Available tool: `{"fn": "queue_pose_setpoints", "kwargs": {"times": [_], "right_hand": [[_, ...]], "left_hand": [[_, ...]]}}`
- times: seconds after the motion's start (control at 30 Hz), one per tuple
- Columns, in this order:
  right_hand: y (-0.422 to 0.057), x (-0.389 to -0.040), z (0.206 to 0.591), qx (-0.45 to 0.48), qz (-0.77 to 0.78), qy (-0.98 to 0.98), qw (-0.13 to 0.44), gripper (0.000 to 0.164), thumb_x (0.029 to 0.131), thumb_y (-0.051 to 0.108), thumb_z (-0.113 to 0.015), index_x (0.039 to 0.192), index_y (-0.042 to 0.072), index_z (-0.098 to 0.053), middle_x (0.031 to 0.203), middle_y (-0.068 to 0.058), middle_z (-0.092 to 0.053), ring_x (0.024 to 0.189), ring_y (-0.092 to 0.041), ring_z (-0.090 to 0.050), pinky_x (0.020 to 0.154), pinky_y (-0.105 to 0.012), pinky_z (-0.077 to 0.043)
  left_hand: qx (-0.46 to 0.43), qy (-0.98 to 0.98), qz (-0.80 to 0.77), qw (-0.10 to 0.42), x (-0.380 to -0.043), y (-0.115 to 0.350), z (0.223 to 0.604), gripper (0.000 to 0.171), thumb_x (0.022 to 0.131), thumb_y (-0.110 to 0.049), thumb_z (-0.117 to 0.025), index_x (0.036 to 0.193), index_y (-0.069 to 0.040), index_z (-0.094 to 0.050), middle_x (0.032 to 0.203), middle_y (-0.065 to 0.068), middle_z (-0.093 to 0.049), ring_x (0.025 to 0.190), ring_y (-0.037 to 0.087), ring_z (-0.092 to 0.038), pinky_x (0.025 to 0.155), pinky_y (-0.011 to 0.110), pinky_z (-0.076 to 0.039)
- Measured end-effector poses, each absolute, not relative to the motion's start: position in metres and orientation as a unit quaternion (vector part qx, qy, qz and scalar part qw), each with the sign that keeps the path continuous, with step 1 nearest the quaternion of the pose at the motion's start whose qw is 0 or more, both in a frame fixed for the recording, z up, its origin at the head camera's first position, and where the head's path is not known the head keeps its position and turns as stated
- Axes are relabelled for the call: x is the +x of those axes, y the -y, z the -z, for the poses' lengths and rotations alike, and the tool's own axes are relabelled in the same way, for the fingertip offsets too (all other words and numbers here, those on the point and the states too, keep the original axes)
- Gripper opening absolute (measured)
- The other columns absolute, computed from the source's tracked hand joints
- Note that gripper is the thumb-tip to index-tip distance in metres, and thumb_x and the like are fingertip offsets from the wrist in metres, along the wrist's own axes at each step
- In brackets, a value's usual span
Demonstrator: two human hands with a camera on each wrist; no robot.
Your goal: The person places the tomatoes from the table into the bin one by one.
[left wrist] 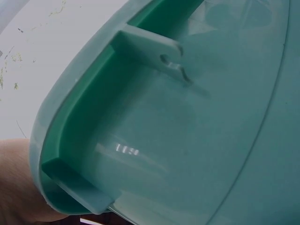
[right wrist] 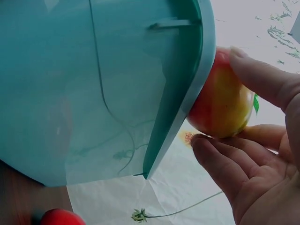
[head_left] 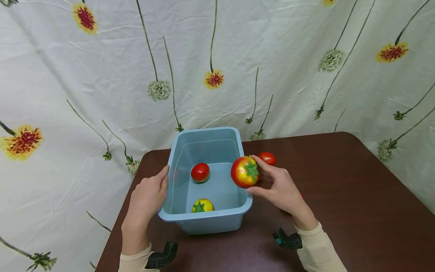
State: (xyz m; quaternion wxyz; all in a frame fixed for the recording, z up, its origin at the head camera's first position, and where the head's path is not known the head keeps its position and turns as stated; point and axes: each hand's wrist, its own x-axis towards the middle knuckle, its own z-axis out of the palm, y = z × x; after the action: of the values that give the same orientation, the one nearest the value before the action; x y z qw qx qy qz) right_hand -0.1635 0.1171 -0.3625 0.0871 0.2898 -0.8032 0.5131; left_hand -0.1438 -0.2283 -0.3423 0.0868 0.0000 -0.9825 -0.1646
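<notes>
Fingers (head_left: pixel 263 163) of the right hand (head_left: pixel 278 187) pinch a tomato (head_left: pixel 242 172) at a bin's (head_left: pixel 210 223) rim near the table's (head_left: pixel 340 181) far-left corner; the left hand (head_left: pixel 147 197) grips opposite. A low release should limit rolling.

Straight ahead of me a pale cloth (head_left: pixel 292 34) fills the background, creased and rippling, and here come its printed flowers! A red-and-yellow bloom (head_left: pixel 214 79) hangs head down near the middle, a larger flower (head_left: pixel 22 142) glows at far left, and a whitish puffball (head_left: pixel 159 90) dangles between them on its long stem. Over on my right, another puffball (head_left: pixel 331 60) hangs high. Below, the dark brown table (head_left: pixel 357 196) stretches out, far corners rounded, a soft sheen near me. My right wrist view catches a printed green bud (right wrist: pixel 139 214).
</notes>
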Motion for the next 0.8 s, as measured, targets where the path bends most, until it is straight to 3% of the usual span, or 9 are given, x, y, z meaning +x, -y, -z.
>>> {"fn": "queue_pose_setpoints", "kwargs": {"times": [0.27, 0.43, 0.57, 0.7, 0.8], "right_hand": [[-0.122, -0.164, 0.361, 0.299, -0.518, 0.798, 0.073, 0.086, 0.078, 0.017, -0.081, 0.151, 0.011, -0.035, 0.148, -0.011, -0.048, 0.123, -0.027, -0.06, 0.092, -0.039, -0.052], [-0.14, -0.166, 0.359, 0.277, -0.522, 0.802, 0.085, 0.077, 0.08, 0.014, -0.079, 0.147, 0.012, -0.043, 0.143, -0.009, -0.055, 0.124, -0.024, -0.06, 0.094, -0.027, -0.051], [-0.164, -0.17, 0.358, 0.253, -0.518, 0.814, 0.074, 0.068, 0.082, 0.015, -0.078, 0.143, 0.01, -0.048, 0.136, -0.01, -0.061, 0.119, -0.012, -0.063, 0.093, -0.017, -0.049], [-0.186, -0.173, 0.36, 0.225, -0.534, 0.812, 0.061, 0.064, 0.084, 0.012, -0.075, 0.142, 0.007, -0.048, 0.136, -0.016, -0.059, 0.113, 0.003, -0.062, 0.091, -0.016, -0.05], [-0.198, -0.174, 0.36, 0.217, -0.548, 0.806, 0.055, 0.063, 0.085, 0.011, -0.074, 0.142, 0.006, -0.048, 0.137, -0.022, -0.057, 0.112, 0.006, -0.06, 0.089, -0.016, -0.051]], "left_hand": [[-0.001, 0.982, 0.168, 0.087, -0.144, 0.228, 0.342, 0.047, 0.101, -0.021, -0.046, 0.146, -0.006, -0.044, 0.114, 0.027, -0.067, 0.069, 0.026, -0.064, 0.053, 0.037, -0.048], [0.0, 0.982, 0.169, 0.085, -0.144, 0.228, 0.342, 0.047, 0.101, -0.021, -0.047, 0.146, -0.006, -0.044, 0.113, 0.027, -0.067, 0.069, 0.025, -0.063, 0.053, 0.035, -0.047], [0.001, 0.982, 0.171, 0.084, -0.144, 0.227, 0.341, 0.048, 0.101, -0.021, -0.047, 0.146, -0.006, -0.044, 0.113, 0.026, -0.067, 0.069, 0.025, -0.063, 0.053, 0.034, -0.048], [-0.002, 0.982, 0.171, 0.082, -0.143, 0.228, 0.341, 0.048, 0.101, -0.021, -0.048, 0.146, -0.005, -0.043, 0.116, 0.026, -0.067, 0.072, 0.027, -0.065, 0.056, 0.037, -0.051], [-0.003, 0.982, 0.171, 0.082, -0.143, 0.228, 0.341, 0.048, 0.101, -0.021, -0.048, 0.146, -0.006, -0.043, 0.119, 0.026, -0.066, 0.075, 0.029, -0.066, 0.059, 0.04, -0.054]]}}
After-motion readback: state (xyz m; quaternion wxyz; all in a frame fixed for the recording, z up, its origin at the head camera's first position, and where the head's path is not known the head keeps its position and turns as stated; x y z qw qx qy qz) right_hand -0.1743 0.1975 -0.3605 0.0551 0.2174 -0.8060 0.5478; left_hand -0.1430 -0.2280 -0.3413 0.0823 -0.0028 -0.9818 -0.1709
